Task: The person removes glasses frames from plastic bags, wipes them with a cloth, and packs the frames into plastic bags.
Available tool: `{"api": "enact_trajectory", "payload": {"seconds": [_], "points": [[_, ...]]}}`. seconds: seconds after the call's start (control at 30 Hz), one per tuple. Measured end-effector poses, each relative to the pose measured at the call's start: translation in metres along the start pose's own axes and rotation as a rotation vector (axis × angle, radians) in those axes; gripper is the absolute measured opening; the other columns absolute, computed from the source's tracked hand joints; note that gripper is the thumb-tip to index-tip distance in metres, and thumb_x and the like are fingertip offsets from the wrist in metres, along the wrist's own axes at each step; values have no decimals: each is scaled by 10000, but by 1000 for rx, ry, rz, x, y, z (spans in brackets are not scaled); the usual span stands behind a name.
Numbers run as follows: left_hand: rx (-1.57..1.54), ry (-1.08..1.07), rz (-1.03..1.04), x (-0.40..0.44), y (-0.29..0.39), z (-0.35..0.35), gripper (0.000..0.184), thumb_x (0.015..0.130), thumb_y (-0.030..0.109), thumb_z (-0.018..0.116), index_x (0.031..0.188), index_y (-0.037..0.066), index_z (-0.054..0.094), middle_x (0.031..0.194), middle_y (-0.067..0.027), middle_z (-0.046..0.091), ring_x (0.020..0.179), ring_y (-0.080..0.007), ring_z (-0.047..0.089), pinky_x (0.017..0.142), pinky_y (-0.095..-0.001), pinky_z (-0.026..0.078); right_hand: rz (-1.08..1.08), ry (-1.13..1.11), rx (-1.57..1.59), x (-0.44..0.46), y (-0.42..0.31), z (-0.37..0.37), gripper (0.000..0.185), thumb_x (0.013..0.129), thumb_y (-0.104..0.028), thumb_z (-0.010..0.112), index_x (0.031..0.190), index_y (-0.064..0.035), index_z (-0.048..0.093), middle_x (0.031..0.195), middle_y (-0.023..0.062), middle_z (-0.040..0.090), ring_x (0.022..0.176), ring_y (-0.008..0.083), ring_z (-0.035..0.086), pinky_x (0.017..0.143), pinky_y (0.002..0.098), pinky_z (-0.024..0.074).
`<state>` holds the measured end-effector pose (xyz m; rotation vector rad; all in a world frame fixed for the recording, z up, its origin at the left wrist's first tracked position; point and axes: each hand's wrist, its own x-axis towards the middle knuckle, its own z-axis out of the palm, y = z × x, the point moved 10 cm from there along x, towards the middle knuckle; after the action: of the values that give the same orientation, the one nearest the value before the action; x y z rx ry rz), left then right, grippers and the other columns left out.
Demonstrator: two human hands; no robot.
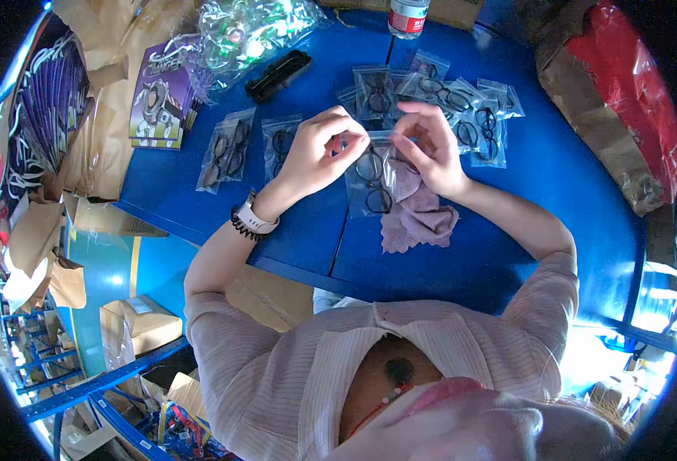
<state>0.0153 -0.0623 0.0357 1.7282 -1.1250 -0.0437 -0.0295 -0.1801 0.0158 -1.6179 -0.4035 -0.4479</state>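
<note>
Between my two hands hangs a clear zip bag (363,190) with a pair of dark-framed glasses (378,201) inside. My left hand (325,150) pinches the bag's top edge at its left end, thumb against the fingers. At the right end of the same edge, my right hand (432,150) is closed in a pinch, with some fingers raised. Just under the right hand lies a crumpled pinkish cloth (419,219) on the blue table (461,265). Beyond the hands, several bagged glasses (450,96) lie in a loose pile. More bagged glasses (228,150) are left of my left hand.
A black case-like object (278,75), a bag of green-and-clear plastic items (254,27) and purple printed booklets (160,100) lie at the back left. A jar with a red label (408,17) stands at the back. Brown paper and red wrapping (634,92) border the right side.
</note>
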Motion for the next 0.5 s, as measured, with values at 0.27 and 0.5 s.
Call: {"api": "enact_trajectory", "payload": {"seconds": [0.27,0.5], "points": [[-53,-35,-29,-2,0,7,65,818,26,603,765,27,565,682,6,505,559,-67,385,517,-200,306,-6,-11,-30,-4,2,0,540,814,46,574,1291,-51,339,836,41,551,644,80,460,589,193,362],[-135,-95,-130,-3,-3,11,78,830,26,594,761,43,561,637,35,475,556,-50,358,515,-188,288,-20,-34,37,-2,-1,4,514,822,47,552,1286,-48,351,827,35,539,639,84,451,588,198,360]]}}
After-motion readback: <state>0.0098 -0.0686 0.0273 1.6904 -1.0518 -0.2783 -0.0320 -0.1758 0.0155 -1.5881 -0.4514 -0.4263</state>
